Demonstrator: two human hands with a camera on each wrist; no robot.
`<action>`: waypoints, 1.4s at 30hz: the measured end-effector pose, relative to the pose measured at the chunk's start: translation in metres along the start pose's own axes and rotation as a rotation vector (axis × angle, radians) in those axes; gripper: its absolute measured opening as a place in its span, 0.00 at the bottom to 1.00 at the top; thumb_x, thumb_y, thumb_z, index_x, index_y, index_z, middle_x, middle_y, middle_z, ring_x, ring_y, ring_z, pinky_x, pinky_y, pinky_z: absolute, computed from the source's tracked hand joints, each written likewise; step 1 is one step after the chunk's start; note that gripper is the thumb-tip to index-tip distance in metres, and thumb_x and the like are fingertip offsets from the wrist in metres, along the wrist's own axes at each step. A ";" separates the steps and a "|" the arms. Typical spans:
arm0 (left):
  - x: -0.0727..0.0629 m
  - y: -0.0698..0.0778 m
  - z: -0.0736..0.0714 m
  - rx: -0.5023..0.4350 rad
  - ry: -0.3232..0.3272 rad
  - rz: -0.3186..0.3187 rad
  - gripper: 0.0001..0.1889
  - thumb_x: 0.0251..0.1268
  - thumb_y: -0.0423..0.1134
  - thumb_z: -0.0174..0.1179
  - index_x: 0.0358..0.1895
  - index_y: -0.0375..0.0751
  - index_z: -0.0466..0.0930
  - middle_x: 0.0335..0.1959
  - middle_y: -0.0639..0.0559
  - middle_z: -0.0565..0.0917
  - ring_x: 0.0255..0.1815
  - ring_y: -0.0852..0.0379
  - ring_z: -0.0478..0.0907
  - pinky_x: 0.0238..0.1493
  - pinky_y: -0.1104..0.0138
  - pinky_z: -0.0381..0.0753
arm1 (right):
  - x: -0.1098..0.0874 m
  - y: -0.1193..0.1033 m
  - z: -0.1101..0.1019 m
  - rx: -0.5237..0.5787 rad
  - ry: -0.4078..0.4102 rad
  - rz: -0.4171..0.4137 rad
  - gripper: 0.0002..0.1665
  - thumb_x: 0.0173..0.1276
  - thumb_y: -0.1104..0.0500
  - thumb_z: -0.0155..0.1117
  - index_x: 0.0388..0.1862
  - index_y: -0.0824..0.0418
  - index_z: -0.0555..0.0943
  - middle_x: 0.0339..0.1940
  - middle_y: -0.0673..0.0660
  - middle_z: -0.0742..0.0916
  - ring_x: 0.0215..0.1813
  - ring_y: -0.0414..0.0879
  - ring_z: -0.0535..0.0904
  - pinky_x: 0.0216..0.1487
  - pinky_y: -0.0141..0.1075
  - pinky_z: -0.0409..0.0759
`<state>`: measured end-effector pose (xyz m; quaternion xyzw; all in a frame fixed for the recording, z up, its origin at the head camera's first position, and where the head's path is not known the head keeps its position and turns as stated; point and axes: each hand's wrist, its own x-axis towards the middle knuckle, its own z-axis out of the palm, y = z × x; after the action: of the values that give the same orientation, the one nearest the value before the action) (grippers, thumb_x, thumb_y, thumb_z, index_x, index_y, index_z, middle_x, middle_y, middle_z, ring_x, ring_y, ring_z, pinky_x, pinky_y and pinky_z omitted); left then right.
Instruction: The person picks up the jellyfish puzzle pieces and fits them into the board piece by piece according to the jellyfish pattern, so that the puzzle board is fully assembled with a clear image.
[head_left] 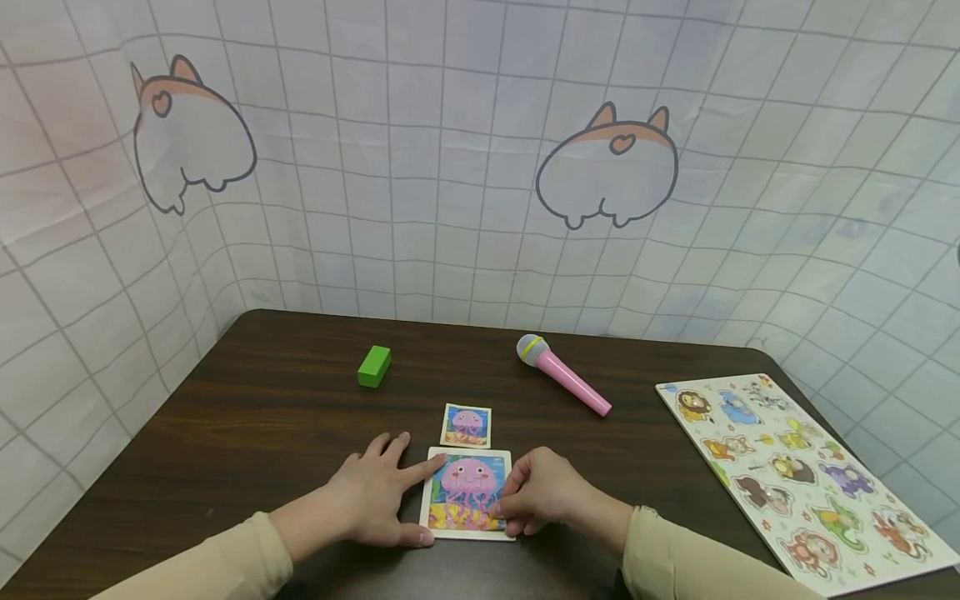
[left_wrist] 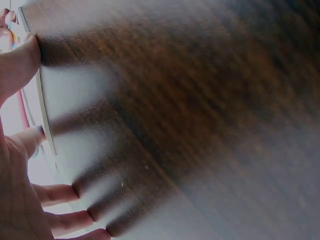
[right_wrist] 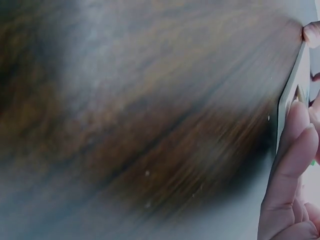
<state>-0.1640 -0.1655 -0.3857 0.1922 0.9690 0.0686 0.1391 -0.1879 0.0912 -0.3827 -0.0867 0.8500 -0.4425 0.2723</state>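
A square jellyfish puzzle [head_left: 468, 483] in a pale frame lies flat near the table's front edge. My left hand [head_left: 378, 496] is spread beside it, with the thumb and index finger touching the frame's left side and the other fingertips on the table. At the lower right of the puzzle my right hand [head_left: 543, 492] has its fingers curled and pinches a small puzzle piece, mostly hidden by the fingers. In the right wrist view a thin tilted edge [right_wrist: 299, 93] shows by the fingertips. Just behind the frame lies a smaller jellyfish picture card [head_left: 467, 426].
A green block [head_left: 374, 367] sits at the back left of the dark wooden table [head_left: 225, 433]. A pink toy microphone [head_left: 570, 379] lies behind my right hand. An animal puzzle board [head_left: 802, 483] covers the right side. Patterned white cloth [head_left: 450, 167] hangs behind the table.
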 end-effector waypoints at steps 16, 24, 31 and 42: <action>0.000 0.001 -0.001 0.013 0.008 0.008 0.49 0.53 0.74 0.66 0.79 0.64 0.63 0.78 0.34 0.62 0.77 0.29 0.61 0.63 0.33 0.72 | 0.004 0.003 -0.001 -0.076 -0.003 -0.017 0.18 0.66 0.54 0.75 0.21 0.62 0.82 0.12 0.50 0.83 0.14 0.35 0.78 0.19 0.27 0.77; 0.000 0.001 -0.002 0.015 0.008 0.008 0.49 0.53 0.74 0.66 0.79 0.63 0.63 0.78 0.33 0.62 0.76 0.29 0.61 0.62 0.33 0.72 | 0.004 0.004 0.001 -0.147 0.043 -0.066 0.20 0.64 0.54 0.77 0.18 0.60 0.80 0.10 0.48 0.82 0.13 0.35 0.77 0.18 0.30 0.77; 0.000 -0.001 -0.002 0.020 0.002 0.007 0.49 0.54 0.74 0.65 0.79 0.64 0.62 0.78 0.34 0.62 0.77 0.29 0.61 0.62 0.34 0.72 | 0.004 0.005 0.002 -0.180 0.056 -0.087 0.20 0.63 0.52 0.78 0.19 0.59 0.79 0.10 0.48 0.81 0.13 0.35 0.77 0.17 0.30 0.77; 0.001 -0.001 0.000 0.010 0.001 0.009 0.49 0.53 0.74 0.66 0.79 0.63 0.62 0.78 0.33 0.62 0.76 0.29 0.61 0.62 0.33 0.72 | 0.004 0.005 0.003 -0.211 0.044 -0.110 0.21 0.62 0.51 0.78 0.18 0.58 0.78 0.09 0.47 0.81 0.13 0.35 0.77 0.16 0.28 0.73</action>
<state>-0.1650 -0.1657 -0.3863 0.1972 0.9685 0.0643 0.1376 -0.1891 0.0910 -0.3894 -0.1516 0.8917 -0.3665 0.2180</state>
